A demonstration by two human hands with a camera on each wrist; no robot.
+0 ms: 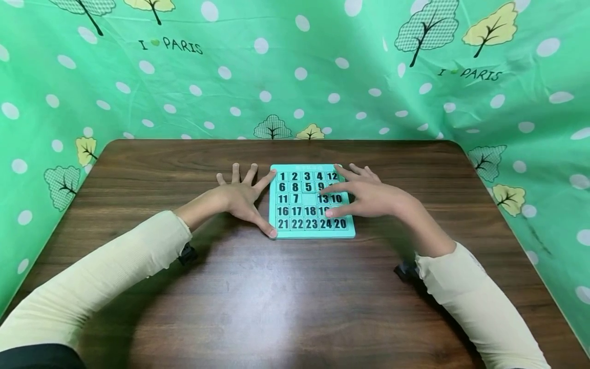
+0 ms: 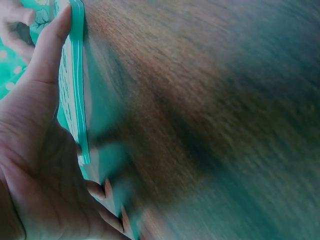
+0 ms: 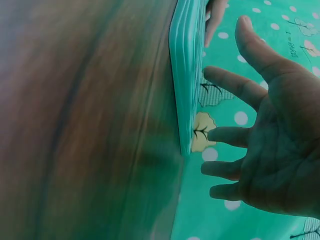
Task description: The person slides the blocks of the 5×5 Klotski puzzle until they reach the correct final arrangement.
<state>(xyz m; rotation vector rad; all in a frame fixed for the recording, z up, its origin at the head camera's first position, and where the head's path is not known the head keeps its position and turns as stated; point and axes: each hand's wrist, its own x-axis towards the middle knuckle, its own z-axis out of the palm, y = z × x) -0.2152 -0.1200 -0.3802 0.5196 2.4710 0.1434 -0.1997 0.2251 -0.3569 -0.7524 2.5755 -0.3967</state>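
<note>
A turquoise number sliding puzzle [image 1: 310, 234] lies flat on the table, its tiles printed with black numerals. One blank slot shows in its middle row, between the 7 and the 13. My left hand [image 1: 241, 199] is spread at its left side, thumb touching the near-left corner and index fingertip at the far-left corner. Over the right part of the puzzle is my right hand [image 1: 375, 196], fingers extended and apart, hiding some tiles. In the right wrist view, the fingers of that hand [image 3: 282, 135] appear raised off the board [image 3: 185, 75].
The dark wooden table [image 1: 258, 297] extends around the puzzle on all sides. A green polka-dot cloth [image 1: 295, 51] with printed trees hangs behind it and along both sides. Pale sleeves [image 1: 133, 251] cover both forearms, with a dark band under each wrist.
</note>
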